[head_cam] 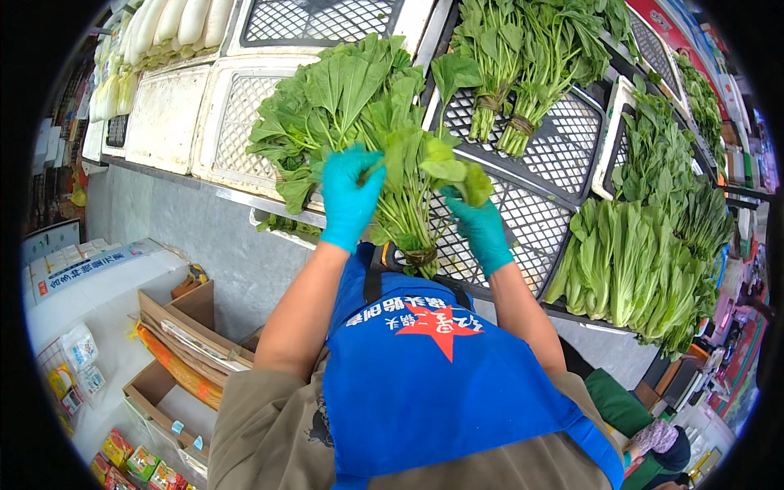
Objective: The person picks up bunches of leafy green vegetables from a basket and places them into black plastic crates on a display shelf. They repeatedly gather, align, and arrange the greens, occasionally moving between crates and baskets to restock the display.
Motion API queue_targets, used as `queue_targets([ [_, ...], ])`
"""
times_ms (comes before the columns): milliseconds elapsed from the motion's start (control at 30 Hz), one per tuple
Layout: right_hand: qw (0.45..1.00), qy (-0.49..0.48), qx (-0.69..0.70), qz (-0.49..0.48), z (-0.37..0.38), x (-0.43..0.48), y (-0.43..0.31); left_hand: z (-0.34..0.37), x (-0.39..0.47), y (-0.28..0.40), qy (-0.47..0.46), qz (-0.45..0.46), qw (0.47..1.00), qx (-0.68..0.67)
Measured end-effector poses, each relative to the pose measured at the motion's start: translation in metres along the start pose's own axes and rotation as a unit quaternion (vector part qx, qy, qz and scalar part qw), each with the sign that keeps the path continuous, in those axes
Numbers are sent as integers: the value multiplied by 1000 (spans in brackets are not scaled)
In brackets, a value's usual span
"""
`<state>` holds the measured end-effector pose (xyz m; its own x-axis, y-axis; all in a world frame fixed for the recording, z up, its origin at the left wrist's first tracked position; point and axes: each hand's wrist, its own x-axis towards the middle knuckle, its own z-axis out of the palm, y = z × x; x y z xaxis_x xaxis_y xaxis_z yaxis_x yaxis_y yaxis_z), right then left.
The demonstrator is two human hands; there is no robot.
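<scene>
A bundle of leafy greens [404,211] lies before me, its stems pointing towards my apron and bound with a dark tie [419,256]. At the bundle's left side is my left hand [350,199], in a teal glove, with thumb and fingers curled against the leaves. Whether it pinches one is hidden by blur. My right hand [484,229], also gloved, is at the right side with its fingers closed at a blurred yellow-green leaf [476,185]. More broad-leaved greens [349,92] are heaped just beyond. Under the bundle is a black mesh crate mat [520,223].
Two tied bunches of greens [517,125] lie beyond on another mesh mat. Bok choy-like greens [625,263] are at right, white radishes [177,24] at far left. A metal shelf edge [269,201] runs in front. Cardboard boxes [184,324] stand lower left; a person [658,438] is lower right.
</scene>
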<state>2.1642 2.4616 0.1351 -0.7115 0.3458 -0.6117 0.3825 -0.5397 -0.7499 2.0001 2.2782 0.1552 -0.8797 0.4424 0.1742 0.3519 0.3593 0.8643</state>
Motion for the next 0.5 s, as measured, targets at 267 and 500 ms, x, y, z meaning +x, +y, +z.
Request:
queue_targets([
  [267, 934, -142, -279, -171, 41, 3, 46, -12, -64, 57, -232, -127, 911, -316],
  [500, 968, -97, 211, 95, -18, -42, 56, 44, -46, -13, -194, 147, 933, 264],
])
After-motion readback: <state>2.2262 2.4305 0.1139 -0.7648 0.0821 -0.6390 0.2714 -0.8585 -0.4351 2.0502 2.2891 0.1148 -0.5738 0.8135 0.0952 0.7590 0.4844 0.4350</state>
